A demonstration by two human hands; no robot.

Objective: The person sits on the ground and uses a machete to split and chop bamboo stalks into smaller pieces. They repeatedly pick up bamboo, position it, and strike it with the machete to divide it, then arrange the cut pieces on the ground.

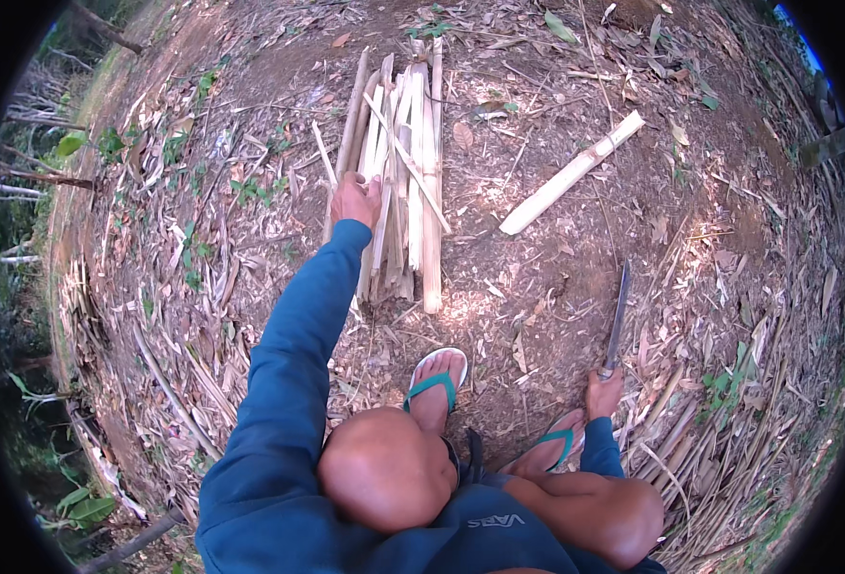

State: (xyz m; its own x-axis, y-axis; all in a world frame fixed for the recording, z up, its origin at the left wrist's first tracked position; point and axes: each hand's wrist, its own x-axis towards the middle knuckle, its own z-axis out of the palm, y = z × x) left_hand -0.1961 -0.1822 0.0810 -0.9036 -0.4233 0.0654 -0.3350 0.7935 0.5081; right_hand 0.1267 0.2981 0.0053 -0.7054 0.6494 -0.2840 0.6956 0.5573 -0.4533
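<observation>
A bundle of pale split bamboo strips (430, 191) lies lengthwise on the ground ahead of me, with a few thin slivers across it. My left hand (355, 201) reaches to its left side, fingers curled round a bamboo strip; the palm side is hidden. Down at the right, beside my foot, my right hand (604, 392) is closed on the handle of a machete (619, 311), its long dark blade pointing away from me. Apart from the bundle, to the right, a wider split bamboo piece (570, 175) with a node lies slanted on the soil.
My feet in green-strapped flip-flops (435, 385) stand between the bundle and the machete. Dry leaves and chips cover the brown ground. Long dry stalks (719, 450) lie at the lower right, a stick (174, 392) at the left. Bushes and branches (35, 182) border the far left.
</observation>
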